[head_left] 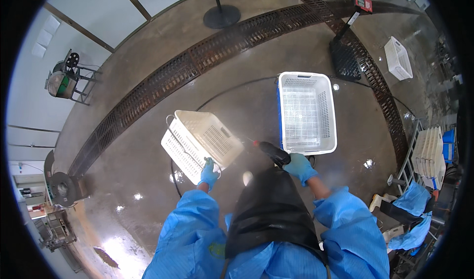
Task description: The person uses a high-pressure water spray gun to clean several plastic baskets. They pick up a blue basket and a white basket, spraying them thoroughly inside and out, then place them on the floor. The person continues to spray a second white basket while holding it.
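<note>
My left hand [209,174], in a blue glove, grips the near edge or handle of a tilted white perforated plastic crate [192,145]; a bent metal handle runs along the crate's side. My right hand [300,167], gloved too, is closed on a black spray gun [273,152] with a red nozzle. The gun points left at the crate, and a fine spray or mist shows between them. Right of the gun, a second white perforated crate [304,112] stands upright, apparently nested in or stacked on a blue one. Both my hands are in front of my black apron.
A black hose [233,87] curves over the wet floor behind the crates. Metal drain grates [222,46] cross further off. A platform scale [344,59] and another white crate [398,59] stand at the upper right. Stacked crates [426,153] and a person in blue sleeves [413,201] are at the right.
</note>
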### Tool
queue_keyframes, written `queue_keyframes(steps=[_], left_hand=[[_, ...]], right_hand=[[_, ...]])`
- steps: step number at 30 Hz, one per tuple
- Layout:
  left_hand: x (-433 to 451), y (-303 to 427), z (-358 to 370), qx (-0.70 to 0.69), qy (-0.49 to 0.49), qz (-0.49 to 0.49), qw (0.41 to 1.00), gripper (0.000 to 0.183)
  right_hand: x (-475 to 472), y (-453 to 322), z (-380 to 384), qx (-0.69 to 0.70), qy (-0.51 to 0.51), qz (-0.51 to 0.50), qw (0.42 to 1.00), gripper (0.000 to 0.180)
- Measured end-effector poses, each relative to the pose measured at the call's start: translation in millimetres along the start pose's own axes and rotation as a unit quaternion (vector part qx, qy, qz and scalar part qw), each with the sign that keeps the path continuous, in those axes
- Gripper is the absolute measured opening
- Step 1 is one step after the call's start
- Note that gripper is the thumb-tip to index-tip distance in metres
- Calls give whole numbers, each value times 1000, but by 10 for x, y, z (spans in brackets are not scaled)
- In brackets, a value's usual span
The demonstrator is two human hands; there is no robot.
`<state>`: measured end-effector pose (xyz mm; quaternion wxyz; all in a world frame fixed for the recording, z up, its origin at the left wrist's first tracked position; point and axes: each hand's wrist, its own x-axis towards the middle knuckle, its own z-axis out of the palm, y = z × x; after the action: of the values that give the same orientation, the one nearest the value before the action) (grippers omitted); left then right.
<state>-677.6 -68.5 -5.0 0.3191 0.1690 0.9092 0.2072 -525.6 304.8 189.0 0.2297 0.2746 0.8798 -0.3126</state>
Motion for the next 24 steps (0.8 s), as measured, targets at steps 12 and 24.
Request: queue_keyframes(steps=[12,24], left_hand=[[84,423,-36,21,25,-32,999,88],[62,424,98,56,-11,-94,994,98]], right_hand=[[854,6,211,160,-268,-10,950,25],[679,474,25,56,-183,26,981,37]])
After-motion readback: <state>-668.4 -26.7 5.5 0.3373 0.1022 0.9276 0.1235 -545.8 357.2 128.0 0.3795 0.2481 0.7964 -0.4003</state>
